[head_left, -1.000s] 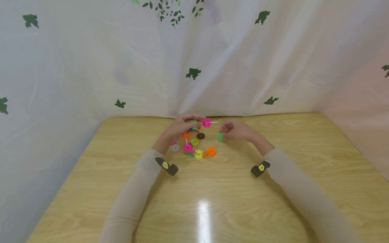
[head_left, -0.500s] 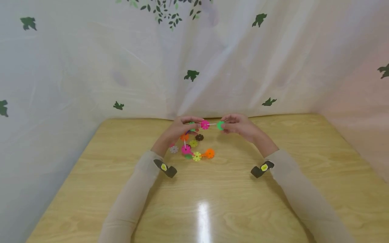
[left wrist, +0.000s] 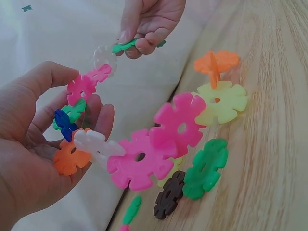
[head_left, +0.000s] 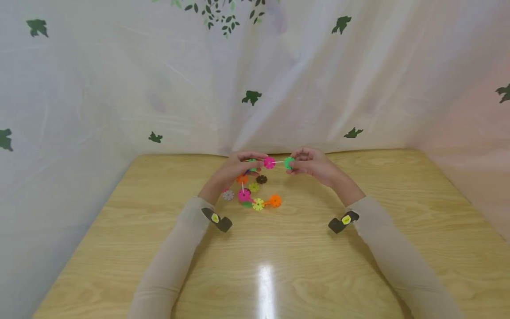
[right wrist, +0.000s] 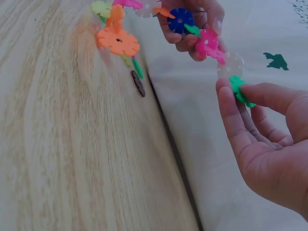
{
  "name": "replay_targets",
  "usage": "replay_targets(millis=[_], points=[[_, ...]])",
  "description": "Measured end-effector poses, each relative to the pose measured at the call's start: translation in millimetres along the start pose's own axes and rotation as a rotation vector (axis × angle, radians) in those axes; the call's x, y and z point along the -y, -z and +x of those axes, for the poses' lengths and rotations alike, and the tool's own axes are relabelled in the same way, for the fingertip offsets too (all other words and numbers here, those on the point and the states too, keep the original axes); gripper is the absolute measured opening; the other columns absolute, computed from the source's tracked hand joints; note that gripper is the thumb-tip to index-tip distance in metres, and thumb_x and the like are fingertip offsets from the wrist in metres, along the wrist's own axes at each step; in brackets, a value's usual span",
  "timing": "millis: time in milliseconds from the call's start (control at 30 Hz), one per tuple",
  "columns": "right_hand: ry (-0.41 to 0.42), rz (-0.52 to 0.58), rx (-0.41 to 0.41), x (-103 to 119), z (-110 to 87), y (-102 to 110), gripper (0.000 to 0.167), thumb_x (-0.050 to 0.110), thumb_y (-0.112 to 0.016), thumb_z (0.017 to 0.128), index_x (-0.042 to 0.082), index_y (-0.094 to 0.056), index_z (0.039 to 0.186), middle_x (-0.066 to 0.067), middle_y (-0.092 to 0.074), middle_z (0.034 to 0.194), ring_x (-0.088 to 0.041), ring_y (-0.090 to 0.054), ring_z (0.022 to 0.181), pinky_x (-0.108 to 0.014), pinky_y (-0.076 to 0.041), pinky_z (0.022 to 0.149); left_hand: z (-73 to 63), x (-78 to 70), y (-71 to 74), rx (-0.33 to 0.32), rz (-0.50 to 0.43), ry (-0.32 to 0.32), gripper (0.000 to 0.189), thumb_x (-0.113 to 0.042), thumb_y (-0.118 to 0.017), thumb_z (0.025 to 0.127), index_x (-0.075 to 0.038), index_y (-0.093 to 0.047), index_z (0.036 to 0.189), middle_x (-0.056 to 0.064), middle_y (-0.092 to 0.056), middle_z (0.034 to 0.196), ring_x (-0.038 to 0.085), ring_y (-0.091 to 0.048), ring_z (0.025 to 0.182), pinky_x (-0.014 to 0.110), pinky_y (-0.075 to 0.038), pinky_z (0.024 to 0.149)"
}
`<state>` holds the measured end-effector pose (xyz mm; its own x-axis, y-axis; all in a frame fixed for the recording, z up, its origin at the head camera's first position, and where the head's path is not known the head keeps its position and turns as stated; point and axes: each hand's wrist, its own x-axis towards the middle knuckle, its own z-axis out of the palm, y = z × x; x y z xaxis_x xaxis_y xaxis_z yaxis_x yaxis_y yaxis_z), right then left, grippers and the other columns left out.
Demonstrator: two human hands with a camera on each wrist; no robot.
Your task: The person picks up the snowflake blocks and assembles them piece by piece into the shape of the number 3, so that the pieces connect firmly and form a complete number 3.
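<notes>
A chain of colourful snowflake-shaped interlocking plastic discs curves from my left hand (head_left: 233, 170) down to the table. Fingers and thumb of this hand hold the chain around a green disc (left wrist: 73, 111), a blue disc (left wrist: 64, 124) and an orange disc (left wrist: 72, 156). Past the fingertips, pink discs (left wrist: 82, 90) lead to a whitish disc (right wrist: 231, 66) at the raised end. My right hand (head_left: 316, 167) pinches a green disc (right wrist: 239, 90) between thumb and fingers, its edge at the whitish disc. The chain's other end has a yellow disc (left wrist: 222, 102) and an orange disc (head_left: 275, 201).
Loose discs lie on the wooden table (head_left: 303, 257) under and beside the chain: a brown one (head_left: 261, 179), a yellow one (head_left: 253, 187), a grey-white one (head_left: 228, 195) and a green one (left wrist: 206, 168). Behind the table's far edge hangs a pale curtain (head_left: 199, 97) with leaf prints.
My right hand has risen, bringing the green disc from apart and lower up to the whitish disc at the chain's end. My left hand stays in nearly the same place, still holding the chain.
</notes>
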<state>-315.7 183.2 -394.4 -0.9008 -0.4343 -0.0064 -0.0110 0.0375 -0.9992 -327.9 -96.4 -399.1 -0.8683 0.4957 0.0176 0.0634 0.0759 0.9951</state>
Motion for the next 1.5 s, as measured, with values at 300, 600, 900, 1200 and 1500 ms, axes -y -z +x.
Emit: replay_targets(millis=[300,600,900,1200,1500], points=[[0.002,-0.099,-0.038,1.5,-0.6,-2.0,0.022,0.006,-0.064,0.099,-0.001,-0.057,0.119,0.001,-0.072,0.094,-0.016,-0.073,0.086,-0.044,-0.06,0.094,0.7,-1.1,-2.9,0.008,0.011,-0.002,0.027,-0.008,-0.064,0.099,-0.004,-0.07,0.125,0.006,-0.069,0.117,0.033,-0.064,0.107,0.054,-0.052,0.106],[0.103,-0.108,-0.1,0.1,0.1,-6.1,0.026,0.005,-0.068,0.097,-0.006,-0.062,0.12,0.004,-0.074,0.087,-0.012,-0.072,0.078,-0.028,-0.062,0.074,0.4,-0.7,-4.5,0.028,0.015,0.017,0.027,-0.008,-0.065,0.099,-0.002,-0.067,0.125,0.008,-0.069,0.114,0.02,-0.068,0.099,0.049,-0.056,0.103],[0.136,-0.105,-0.096,-0.4,-1.0,-13.4,0.026,0.002,-0.068,0.096,-0.008,-0.062,0.119,0.003,-0.073,0.087,-0.014,-0.072,0.077,-0.032,-0.063,0.074,1.2,-1.1,-7.0,0.058,0.067,0.007,0.025,-0.008,-0.066,0.098,0.002,-0.065,0.121,0.004,-0.069,0.104,0.023,-0.067,0.093,0.045,-0.058,0.097],[0.149,-0.1,-0.098,0.0,-1.6,-15.6,0.026,0.0,-0.067,0.096,-0.01,-0.061,0.119,0.004,-0.073,0.086,-0.013,-0.072,0.077,-0.028,-0.063,0.072,1.1,-5.2,-10.4,0.022,0.058,0.028,0.025,-0.006,-0.068,0.097,0.003,-0.064,0.12,0.001,-0.071,0.097,0.017,-0.067,0.087,0.052,-0.057,0.098],[0.172,-0.093,-0.108,-1.1,0.6,-17.1,0.026,0.0,-0.067,0.096,-0.009,-0.061,0.119,0.004,-0.074,0.088,-0.013,-0.072,0.077,-0.029,-0.063,0.074,2.1,-7.3,-14.2,-0.015,0.015,0.062,0.024,-0.01,-0.074,0.093,-0.004,-0.067,0.115,0.007,-0.074,0.102,0.041,-0.066,0.105,0.037,-0.06,0.091]])
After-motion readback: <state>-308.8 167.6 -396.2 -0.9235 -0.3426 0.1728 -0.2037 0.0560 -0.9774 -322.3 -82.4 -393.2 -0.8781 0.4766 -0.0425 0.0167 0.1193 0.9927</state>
